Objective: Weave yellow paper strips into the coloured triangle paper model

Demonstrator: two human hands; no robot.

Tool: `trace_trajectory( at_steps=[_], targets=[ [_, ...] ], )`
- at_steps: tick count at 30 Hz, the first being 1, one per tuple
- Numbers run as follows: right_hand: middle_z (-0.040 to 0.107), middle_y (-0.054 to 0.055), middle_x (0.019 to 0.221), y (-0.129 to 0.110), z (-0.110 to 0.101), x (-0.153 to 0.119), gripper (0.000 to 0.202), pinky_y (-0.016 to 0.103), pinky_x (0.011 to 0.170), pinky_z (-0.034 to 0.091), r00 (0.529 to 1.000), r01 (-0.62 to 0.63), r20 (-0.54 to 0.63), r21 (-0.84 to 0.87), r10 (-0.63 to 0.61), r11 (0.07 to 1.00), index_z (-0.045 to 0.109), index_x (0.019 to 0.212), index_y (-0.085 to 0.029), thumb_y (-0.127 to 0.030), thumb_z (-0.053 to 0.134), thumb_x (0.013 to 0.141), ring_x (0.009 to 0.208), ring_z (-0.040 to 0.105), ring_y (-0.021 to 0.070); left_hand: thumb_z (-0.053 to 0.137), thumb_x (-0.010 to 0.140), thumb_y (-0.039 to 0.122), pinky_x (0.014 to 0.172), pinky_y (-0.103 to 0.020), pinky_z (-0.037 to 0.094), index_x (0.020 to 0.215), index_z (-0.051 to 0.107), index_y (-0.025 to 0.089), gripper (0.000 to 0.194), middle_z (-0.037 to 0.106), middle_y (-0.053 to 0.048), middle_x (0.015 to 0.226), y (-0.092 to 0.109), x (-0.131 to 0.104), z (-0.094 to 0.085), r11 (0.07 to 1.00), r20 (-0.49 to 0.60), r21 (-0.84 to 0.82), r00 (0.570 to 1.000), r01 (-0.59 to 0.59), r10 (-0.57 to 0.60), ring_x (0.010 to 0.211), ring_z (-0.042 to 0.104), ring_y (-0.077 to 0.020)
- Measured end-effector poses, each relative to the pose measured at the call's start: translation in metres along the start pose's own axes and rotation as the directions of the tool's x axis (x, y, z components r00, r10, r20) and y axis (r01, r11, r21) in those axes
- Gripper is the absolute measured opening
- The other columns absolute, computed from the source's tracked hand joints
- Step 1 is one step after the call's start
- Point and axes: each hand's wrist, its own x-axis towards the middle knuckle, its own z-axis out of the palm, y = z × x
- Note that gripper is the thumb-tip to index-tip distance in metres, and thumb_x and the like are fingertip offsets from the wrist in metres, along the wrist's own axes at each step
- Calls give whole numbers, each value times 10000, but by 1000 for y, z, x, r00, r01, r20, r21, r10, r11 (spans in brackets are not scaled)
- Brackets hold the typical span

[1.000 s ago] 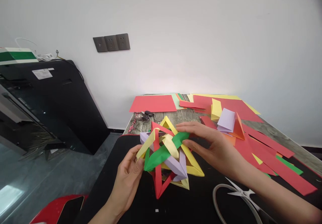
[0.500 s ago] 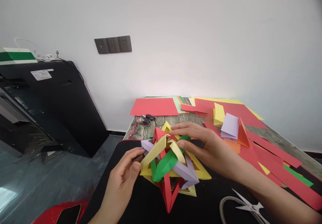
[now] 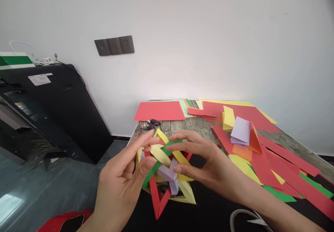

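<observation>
Three dark sockets (image 3: 114,45) sit on the white wall (image 3: 208,44) near a black cabinet (image 3: 65,110).

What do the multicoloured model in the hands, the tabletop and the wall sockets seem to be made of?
Model: seemingly matte paper or thin card, from its folded strips and even, shineless colours.
Tabletop: grey-brown with wood-like grain; real wood or printed covering, I cannot tell.
Wall sockets: probably plastic, perhaps metal-faced, judging by smooth dark plates.

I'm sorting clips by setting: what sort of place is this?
Probably an indoor room with an improvised papercraft spot: wall sockets, a wood-look table bearing coloured paper sheets, and a folded-paper model in hand.
</observation>
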Motion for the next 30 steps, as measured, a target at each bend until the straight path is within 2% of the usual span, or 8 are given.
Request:
trace_trajectory(
  at_steps=[4,9,14,17,20,23,26,30],
  targets=[
    [607,61,1227,-5,4,8,204,362,934,485,999,34,-20,-81,-36,996,697,1068,-252,-310,646,880,1157,553,207,551,933,409,958,-216,511,1223,619,346,305,715,35,1154,-8,-2,-8,995,-147,-70,986,70,-80,1082,656,-151],
    [674,68,1123,-19,15,31,169,366,909,490,992,126,-6,-66,-127,990,708,1021,-202,-258,664,867,1070,593,207,483,964,423,1020,-385,483,1212,599,274,312,673,-44,1211,-18,-8,-11,960,-169,-256,972,116,-162,1141,617,-232],
    [681,61,1099,-21,20,43,183,456,963,454,987,130,112,-142,-115,981,706,1035,-237,-250,672,855,1073,578,238,492,966,399,1013,-367,488,1183,584,285,263,655,-31,1220,-22,-9,-4,924,-127,-356,973,139,-195,1143,615,-216],
    [697,43,1046,-17,10,38,157,436,928,482,993,63,106,-123,-50,990,703,995,-253,-250,660,844,1051,599,237,530,948,390,932,-255,522,1135,627,287,234,697,-4,1153,-19,-2,-7,954,-112,-256,976,153,-187,1052,665,-165],
    [691,33,1084,-11,-3,28,165,396,913,499,997,-31,67,-79,36,996,699,1005,-280,-309,649,850,1066,608,231,605,899,365,808,-186,548,1045,682,263,194,756,13,987,-9,8,-11,977,-23,-127,985,169,-173,903,709,-137],
    [680,24,1110,-4,-13,18,202,368,890,515,990,-119,73,-16,119,993,688,1042,-303,-387,634,866,1071,615,225,630,875,324,718,-182,549,951,714,262,129,768,35,868,4,16,-10,987,96,-76,987,140,-132,793,714,-132],
    [667,34,1139,2,-20,11,233,378,884,520,982,-142,131,37,136,989,683,1063,-301,-427,614,880,1097,606,236,609,887,286,677,-201,550,885,728,266,121,763,43,819,18,18,-5,994,180,-90,982,64,-47,711,702,-132],
    [668,47,1116,6,-23,9,255,376,844,535,981,-152,130,53,144,987,673,1086,-294,-437,611,884,1036,628,225,701,816,283,666,-241,564,917,715,268,103,757,34,798,29,16,4,995,185,-95,983,10,8,669,682,-155]
  ],
)
